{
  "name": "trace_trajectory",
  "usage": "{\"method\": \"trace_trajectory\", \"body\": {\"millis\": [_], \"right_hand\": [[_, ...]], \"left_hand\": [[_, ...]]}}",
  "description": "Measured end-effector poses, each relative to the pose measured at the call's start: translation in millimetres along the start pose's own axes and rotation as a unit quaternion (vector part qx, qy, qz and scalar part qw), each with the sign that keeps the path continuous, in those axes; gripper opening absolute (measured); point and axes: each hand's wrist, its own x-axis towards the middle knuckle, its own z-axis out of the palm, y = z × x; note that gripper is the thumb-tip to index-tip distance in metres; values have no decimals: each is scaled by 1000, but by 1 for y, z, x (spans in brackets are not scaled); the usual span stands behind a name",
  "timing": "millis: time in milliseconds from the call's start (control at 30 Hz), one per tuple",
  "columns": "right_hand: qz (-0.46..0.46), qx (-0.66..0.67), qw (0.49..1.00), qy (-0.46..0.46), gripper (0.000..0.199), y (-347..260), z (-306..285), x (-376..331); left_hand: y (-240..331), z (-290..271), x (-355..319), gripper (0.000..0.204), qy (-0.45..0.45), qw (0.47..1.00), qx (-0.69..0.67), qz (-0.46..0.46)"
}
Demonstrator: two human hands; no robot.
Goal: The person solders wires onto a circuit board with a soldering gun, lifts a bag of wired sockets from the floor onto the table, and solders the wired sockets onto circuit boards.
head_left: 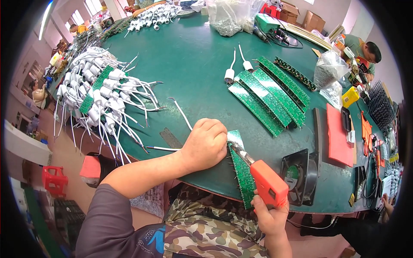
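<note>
My left hand (205,144) is closed at the far end of a green circuit board (241,172). Two stretches of white cable (183,115) stick out from behind its fist, one toward the back and one to the left; the gripped part is hidden. My right hand (271,215) is wrapped around the handle of a red soldering gun (269,182). The metal tip of the gun points at the board's far end, close to my left fingertips. The board lies tilted near the table's front edge.
Left lies a heap of white cylinders with cables (92,86). Several green circuit boards (269,99) lie beyond my hands, with two white cylinders (229,76) beside them. A black fan (299,176) and red pad (337,135) are right. Another person (361,51) works at far right.
</note>
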Motion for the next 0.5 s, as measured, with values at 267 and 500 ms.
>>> {"method": "trace_trajectory", "body": {"millis": [267,500], "right_hand": [[-1,-12,1000,-3,36,3,-1,-1],[-11,-29,1000,6,37,1,1,0]], "left_hand": [[-1,0,0,17,1,1000,-3,4],[-1,-1,1,16,-4,1000,-2,1]]}}
